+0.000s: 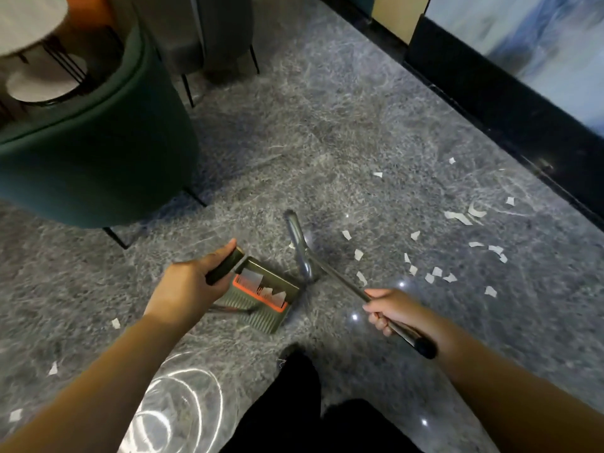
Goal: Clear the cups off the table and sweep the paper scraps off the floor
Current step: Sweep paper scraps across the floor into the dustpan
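Left hand (192, 282) at 9 o'clock of centre, fingers clamped round the dark handle (225, 264) of a green dustpan (261, 299) resting on the grey marble floor (327, 125). Inside the pan, a few pale scraps lying against an orange comb strip (258, 294). Right hand (392, 310) at 4 o'clock, fingers curled tight round the metal pole (346, 284) of a broom, black cap at the pole's near end. Broom head (299, 246) blurred, just beside the pan's far right corner at about 1 o'clock of it; touching the pan or not, cannot tell. Paper scraps (434, 273) scattered over the floor mostly at 3 o'clock, running out toward the black skirting (490, 103) at 2 o'clock; a few more strays near the left forearm at 8 o'clock. Dark green armchair (98, 152) at 10 o'clock, standing on thin black legs, with a round white table (29, 21) behind it at 11 o'clock. Grey chair (202, 31) at 12 o'clock. No telling about cups from this view. Black trousers and a shoe tip at 6 o'clock.
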The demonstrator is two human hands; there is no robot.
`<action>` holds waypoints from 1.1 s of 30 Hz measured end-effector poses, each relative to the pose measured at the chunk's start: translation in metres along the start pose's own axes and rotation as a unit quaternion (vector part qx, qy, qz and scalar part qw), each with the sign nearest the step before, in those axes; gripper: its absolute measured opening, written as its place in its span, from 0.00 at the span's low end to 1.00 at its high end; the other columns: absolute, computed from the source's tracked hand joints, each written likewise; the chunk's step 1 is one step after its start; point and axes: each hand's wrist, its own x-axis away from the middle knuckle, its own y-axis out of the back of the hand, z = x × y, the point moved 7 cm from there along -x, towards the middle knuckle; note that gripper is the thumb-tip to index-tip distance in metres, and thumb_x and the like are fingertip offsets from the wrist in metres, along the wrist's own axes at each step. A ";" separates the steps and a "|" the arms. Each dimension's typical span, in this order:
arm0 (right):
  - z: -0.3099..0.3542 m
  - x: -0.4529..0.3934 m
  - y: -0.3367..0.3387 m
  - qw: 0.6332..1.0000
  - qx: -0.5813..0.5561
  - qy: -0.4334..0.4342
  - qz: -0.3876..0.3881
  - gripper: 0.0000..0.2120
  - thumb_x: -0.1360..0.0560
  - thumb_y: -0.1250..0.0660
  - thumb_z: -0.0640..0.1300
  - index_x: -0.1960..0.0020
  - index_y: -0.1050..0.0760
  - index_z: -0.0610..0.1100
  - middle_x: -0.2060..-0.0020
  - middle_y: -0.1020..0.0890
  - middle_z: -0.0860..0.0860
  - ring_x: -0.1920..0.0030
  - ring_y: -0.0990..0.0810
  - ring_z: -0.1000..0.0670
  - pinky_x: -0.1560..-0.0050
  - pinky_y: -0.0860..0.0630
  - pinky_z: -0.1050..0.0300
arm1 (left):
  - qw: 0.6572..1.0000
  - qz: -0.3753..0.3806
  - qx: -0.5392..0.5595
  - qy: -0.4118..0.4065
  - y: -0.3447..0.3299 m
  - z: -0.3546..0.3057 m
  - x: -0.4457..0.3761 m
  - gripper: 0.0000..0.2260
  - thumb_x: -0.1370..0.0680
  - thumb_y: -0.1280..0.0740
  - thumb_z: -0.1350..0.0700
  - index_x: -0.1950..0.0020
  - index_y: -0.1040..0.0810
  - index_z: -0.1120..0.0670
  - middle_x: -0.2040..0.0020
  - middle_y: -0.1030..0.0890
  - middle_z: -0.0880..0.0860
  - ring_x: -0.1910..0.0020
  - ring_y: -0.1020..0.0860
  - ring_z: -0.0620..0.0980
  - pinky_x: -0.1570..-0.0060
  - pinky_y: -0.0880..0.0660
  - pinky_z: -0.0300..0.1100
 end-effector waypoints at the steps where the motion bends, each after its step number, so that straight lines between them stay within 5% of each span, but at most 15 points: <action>1: 0.007 -0.011 0.001 1.000 0.003 -0.004 0.003 0.19 0.21 0.40 0.35 0.31 0.32 0.44 0.75 0.29 0.50 0.78 0.32 0.56 0.80 0.35 0.64 | 1.000 0.002 -0.006 -0.003 0.000 -0.001 -0.006 0.27 0.27 0.26 0.54 0.35 0.31 0.33 0.57 0.16 0.50 0.60 0.19 0.47 0.56 0.21 0.44; 4: 0.027 -0.045 0.005 1.000 -0.013 -0.018 0.008 0.19 0.21 0.40 0.34 0.37 0.35 0.53 0.75 0.30 0.49 0.80 0.33 0.56 0.80 0.36 0.66 | 1.000 -0.015 -0.015 -0.018 0.005 -0.003 -0.022 0.27 0.28 0.26 0.54 0.36 0.31 0.32 0.60 0.16 0.49 0.63 0.19 0.45 0.60 0.25 0.39; 8: 0.057 -0.092 0.008 0.998 0.003 -0.037 0.043 0.11 0.21 0.42 0.34 0.51 0.33 0.50 0.76 0.33 0.49 0.81 0.35 0.56 0.80 0.38 0.67 | 0.999 -0.044 -0.010 -0.004 0.006 -0.004 -0.038 0.28 0.29 0.24 0.56 0.35 0.29 0.34 0.61 0.17 0.43 0.59 0.21 0.39 0.58 0.28 0.29; 11: 0.080 -0.124 0.015 0.997 0.022 -0.045 0.058 0.14 0.20 0.44 0.33 0.40 0.34 0.48 0.75 0.35 0.48 0.81 0.36 0.56 0.81 0.38 0.67 | 0.999 -0.052 -0.005 0.012 -0.002 -0.015 -0.046 0.29 0.29 0.24 0.58 0.35 0.29 0.37 0.65 0.20 0.38 0.60 0.22 0.34 0.61 0.32 0.23; 13: 0.095 -0.140 0.022 0.995 0.049 -0.049 0.072 0.17 0.20 0.44 0.33 0.32 0.35 0.41 0.73 0.35 0.47 0.81 0.35 0.56 0.81 0.38 0.66 | 0.998 -0.063 0.001 0.025 -0.012 -0.024 -0.048 0.30 0.29 0.24 0.60 0.35 0.30 0.36 0.64 0.21 0.43 0.60 0.22 0.40 0.61 0.32 0.24; 17: 0.120 -0.158 0.050 0.992 0.068 -0.072 0.076 0.20 0.19 0.45 0.35 0.28 0.42 0.37 0.72 0.34 0.47 0.81 0.36 0.57 0.81 0.39 0.67 | 0.992 -0.097 -0.005 0.075 -0.030 -0.041 -0.049 0.30 0.29 0.24 0.59 0.35 0.30 0.35 0.62 0.23 0.37 0.65 0.24 0.38 0.63 0.32 0.25; 21: 0.124 -0.166 0.087 0.989 0.068 -0.104 0.084 0.19 0.18 0.47 0.36 0.27 0.41 0.39 0.73 0.35 0.48 0.83 0.37 0.57 0.82 0.40 0.68 | 0.986 -0.117 -0.006 0.118 -0.043 -0.058 -0.045 0.32 0.29 0.25 0.58 0.36 0.32 0.30 0.66 0.21 0.44 0.62 0.23 0.45 0.60 0.29 0.33; 33: 0.039 -0.122 0.196 0.990 -0.022 -0.126 0.062 0.17 0.18 0.47 0.36 0.30 0.37 0.42 0.73 0.35 0.49 0.83 0.35 0.57 0.84 0.39 0.66 | 0.984 -0.104 0.056 0.135 -0.102 -0.131 -0.034 0.29 0.27 0.26 0.57 0.38 0.32 0.29 0.64 0.19 0.44 0.63 0.22 0.43 0.63 0.26 0.34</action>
